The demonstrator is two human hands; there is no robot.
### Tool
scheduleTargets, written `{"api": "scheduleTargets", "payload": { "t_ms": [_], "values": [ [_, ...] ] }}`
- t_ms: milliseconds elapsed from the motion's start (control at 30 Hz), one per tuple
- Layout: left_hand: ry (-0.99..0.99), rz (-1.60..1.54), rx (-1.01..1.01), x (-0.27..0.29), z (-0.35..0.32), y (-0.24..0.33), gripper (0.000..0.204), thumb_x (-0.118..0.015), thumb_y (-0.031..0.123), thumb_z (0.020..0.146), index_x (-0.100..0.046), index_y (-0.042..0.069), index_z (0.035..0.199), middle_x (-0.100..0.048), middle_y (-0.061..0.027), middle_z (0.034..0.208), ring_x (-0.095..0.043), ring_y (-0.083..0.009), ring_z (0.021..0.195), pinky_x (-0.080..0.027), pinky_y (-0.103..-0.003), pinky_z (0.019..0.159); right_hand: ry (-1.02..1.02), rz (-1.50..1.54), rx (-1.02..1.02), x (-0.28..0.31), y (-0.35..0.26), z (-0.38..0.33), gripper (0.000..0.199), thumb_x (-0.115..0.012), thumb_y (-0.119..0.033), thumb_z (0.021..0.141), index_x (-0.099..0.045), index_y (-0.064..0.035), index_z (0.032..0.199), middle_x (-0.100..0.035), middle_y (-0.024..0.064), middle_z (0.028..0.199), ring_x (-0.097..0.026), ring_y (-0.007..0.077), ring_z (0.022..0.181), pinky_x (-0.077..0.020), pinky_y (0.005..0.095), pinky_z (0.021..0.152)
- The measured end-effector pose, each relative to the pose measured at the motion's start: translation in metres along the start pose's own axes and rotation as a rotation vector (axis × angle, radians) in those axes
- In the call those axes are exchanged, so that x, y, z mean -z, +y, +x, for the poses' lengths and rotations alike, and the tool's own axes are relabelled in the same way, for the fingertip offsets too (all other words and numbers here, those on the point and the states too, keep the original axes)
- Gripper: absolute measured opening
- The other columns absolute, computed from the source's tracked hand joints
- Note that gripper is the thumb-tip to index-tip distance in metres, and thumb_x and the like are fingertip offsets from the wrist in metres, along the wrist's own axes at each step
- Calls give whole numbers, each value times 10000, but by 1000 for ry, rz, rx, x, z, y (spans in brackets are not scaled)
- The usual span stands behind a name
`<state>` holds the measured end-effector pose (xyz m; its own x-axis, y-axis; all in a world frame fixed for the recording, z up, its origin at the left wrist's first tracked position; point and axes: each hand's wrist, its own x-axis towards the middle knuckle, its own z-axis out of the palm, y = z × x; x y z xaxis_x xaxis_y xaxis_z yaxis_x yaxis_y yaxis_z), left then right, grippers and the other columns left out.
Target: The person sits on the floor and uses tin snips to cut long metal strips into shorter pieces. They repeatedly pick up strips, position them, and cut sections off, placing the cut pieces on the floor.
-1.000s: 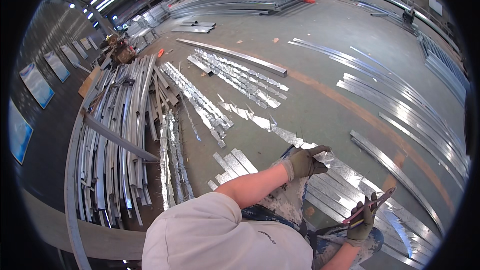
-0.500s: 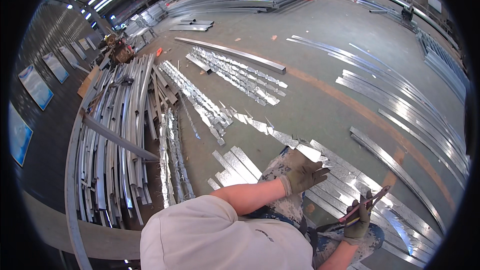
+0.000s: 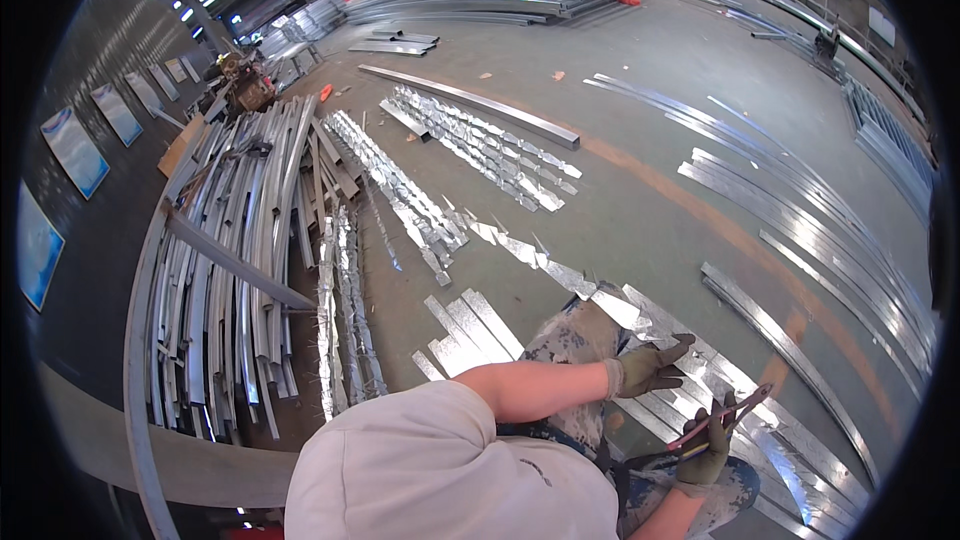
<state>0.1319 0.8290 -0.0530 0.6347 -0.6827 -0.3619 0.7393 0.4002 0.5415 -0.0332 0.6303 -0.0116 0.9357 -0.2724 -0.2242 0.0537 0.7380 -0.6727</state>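
The left hand (image 3: pixel 648 368), gloved, is hovering with fingers loosely spread over the metal strips (image 3: pixel 700 380) lying on the concrete floor (image 3: pixel 620 200), gripping nothing. The right hand (image 3: pixel 706 458), also gloved, is closing around red-handled snips (image 3: pixel 722 418), held just above the same strips, near the person's knee (image 3: pixel 575 340).

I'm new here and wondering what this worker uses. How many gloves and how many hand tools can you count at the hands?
Gloves: 2, one on the left hand, one on the right hand
Red-handled tool: 1, gripped in the right hand
Total: 3
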Motion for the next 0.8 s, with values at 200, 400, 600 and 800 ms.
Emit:
{"api": "scheduleTargets", "payload": {
  "t_ms": [200, 400, 600, 800],
  "values": [
    [42, -1, -23, -2, 15, 6, 472, -600, 450, 1189, -632, 142, 1546, -704, -30, 1456, -761, -164, 1145, -656, -329, 1008, -27, 38, -1, 5, -2, 5, 724, -745, -105, 1076, -431, -160, 1726, -591, 112, 1586, -779, 182, 1118, -692, 328, 838],
    [141, 22, -22, 6, 16, 21, 446, -565, 441, 1205, -650, 120, 1504, -704, -84, 1465, -752, -235, 1235, -649, -385, 1053, -79, 51, -33, 0, 10, 14, 719, -744, -92, 1074, -436, -171, 1719, -574, 119, 1604, -776, 188, 1106, -687, 338, 843],
    [195, -24, 8, 25, 15, 31, 420, -569, 401, 1208, -661, 95, 1481, -717, -101, 1450, -749, -262, 1266, -649, -414, 1087, -43, 65, -122, -9, 27, 20, 728, -737, -105, 1064, -425, -155, 1719, -684, 108, 1465, -757, 200, 1079, -668, 364, 859],
    [147, 148, -124, 37, 35, 22, 340, -583, 336, 1183, -699, 116, 1414, -757, -97, 1375, -744, -277, 1269, -645, -460, 1095, 107, -130, -231, -29, 17, 0, 836, -809, -243, 1000, -391, -104, 1710, -715, 129, 1379, -744, 248, 1028, -649, 426, 849]
  ]
}}
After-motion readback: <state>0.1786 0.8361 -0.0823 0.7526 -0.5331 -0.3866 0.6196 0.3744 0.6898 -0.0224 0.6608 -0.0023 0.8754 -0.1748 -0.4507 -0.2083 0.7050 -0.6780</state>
